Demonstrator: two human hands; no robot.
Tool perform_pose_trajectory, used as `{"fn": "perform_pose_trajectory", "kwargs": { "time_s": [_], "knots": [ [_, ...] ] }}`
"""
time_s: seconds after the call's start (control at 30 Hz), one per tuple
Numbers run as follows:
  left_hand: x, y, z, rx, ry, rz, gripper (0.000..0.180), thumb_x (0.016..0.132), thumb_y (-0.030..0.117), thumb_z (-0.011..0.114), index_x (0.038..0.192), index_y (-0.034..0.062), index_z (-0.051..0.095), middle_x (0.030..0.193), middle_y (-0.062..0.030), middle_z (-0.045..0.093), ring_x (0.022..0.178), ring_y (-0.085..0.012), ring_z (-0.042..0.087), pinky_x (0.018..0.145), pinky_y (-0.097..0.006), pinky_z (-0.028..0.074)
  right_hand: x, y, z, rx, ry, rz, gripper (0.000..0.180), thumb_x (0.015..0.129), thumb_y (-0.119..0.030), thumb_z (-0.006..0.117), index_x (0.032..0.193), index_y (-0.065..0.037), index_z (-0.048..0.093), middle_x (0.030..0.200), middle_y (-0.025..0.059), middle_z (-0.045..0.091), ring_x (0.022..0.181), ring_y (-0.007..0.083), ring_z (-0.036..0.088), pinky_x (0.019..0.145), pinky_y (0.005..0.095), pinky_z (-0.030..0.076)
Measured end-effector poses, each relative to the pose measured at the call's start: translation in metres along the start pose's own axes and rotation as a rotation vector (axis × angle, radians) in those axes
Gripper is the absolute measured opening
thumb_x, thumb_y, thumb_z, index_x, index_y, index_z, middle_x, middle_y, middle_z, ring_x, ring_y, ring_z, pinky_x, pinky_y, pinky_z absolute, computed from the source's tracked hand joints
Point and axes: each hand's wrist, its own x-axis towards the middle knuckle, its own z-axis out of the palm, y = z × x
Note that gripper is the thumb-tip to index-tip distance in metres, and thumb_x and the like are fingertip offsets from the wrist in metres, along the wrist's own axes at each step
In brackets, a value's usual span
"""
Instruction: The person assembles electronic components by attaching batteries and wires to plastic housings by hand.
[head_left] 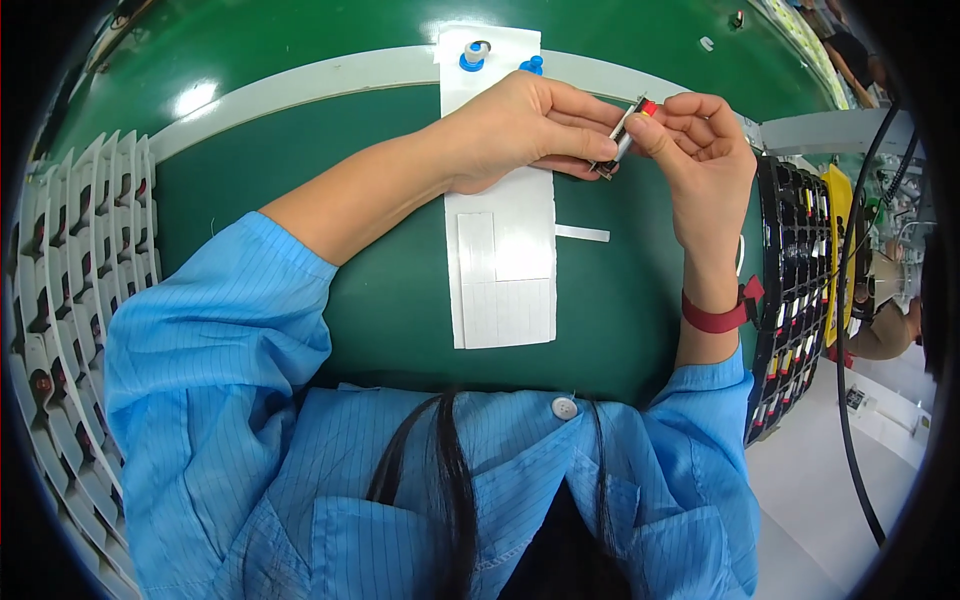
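Observation:
Both my hands meet over the far part of the green mat and hold one small, narrow part (624, 140) between them. It is black and silvery-white with a red piece at its upper end and thin metal bits at its tips. My left hand (517, 125) pinches its lower end between thumb and fingers. At the red end, the thumb of my right hand (703, 165) presses on it, with the fingers curled behind. The part is tilted, and the fingers cover some of it. Below my left hand lies a long white sheet (505, 312) with lighter strips on it.
Stacked white trays (85, 260) with dark pieces stand at the left. On the right is a black tray (790, 290) of red, white and yellow parts, with a yellow edge (838, 230) and black cable (845, 400) beyond. Blue-and-white fittings (472, 57) sit at the sheet's far end.

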Motion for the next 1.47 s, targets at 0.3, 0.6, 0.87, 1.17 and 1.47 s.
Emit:
{"fn": "perform_pose_trajectory", "kwargs": {
  "time_s": [0.3,0.6,0.87,1.17,1.47],
  "knots": [
    [-0.005,0.000,0.012,0.195,-0.002,0.113,0.020,0.081,0.011,0.058,0.093,-0.0042,0.061,0.080,-0.0074,0.063,0.073,-0.0102,0.060,0.069,-0.022,0.049,0.000,0.001,0.001,0.203,-0.017,0.161,0.029,0.073,-0.003,0.068,0.095,0.003,0.050,0.081,0.0097,0.062,0.064,0.0104,0.057,0.057,0.0192,0.047],
    [0.000,0.005,0.006,0.229,-0.113,0.029,0.029,0.083,0.013,0.057,0.107,-0.0047,0.056,0.091,-0.0108,0.063,0.081,-0.0132,0.060,0.075,-0.025,0.049,0.003,0.016,-0.020,0.354,-0.175,0.164,0.029,0.078,-0.006,0.062,0.104,0.000,0.050,0.086,0.0083,0.062,0.071,0.0124,0.057,0.065,0.0224,0.046],
    [0.007,0.034,-0.011,0.545,0.148,0.175,0.032,0.078,0.018,0.063,0.102,-0.0029,0.059,0.086,-0.0064,0.063,0.074,-0.0112,0.055,0.069,-0.024,0.044,0.021,0.055,-0.037,0.553,-0.012,0.288,0.022,0.086,-0.013,0.053,0.103,0.000,0.051,0.086,0.0071,0.058,0.077,0.0122,0.055,0.069,0.0249,0.046],
    [0.046,0.065,-0.121,1.276,0.587,0.031,0.034,0.075,0.029,0.064,0.095,0.0015,0.063,0.089,-0.0102,0.064,0.079,-0.0191,0.061,0.073,-0.029,0.046,0.011,0.040,-0.016,0.205,-0.066,0.199,0.014,0.083,-0.008,0.057,0.095,0.000,0.055,0.079,0.0046,0.058,0.070,0.0090,0.054,0.062,0.0205,0.045],
    [0.053,0.043,-0.045,1.308,0.512,0.765,0.026,0.075,0.023,0.063,0.094,0.0053,0.063,0.105,-0.0112,0.055,0.097,-0.0295,0.051,0.086,-0.036,0.040,0.017,0.051,-0.014,0.312,-0.056,0.143,0.013,0.081,-0.008,0.057,0.091,0.001,0.055,0.077,0.0081,0.060,0.066,0.0116,0.056,0.060,0.0230,0.048]
  ]
}}
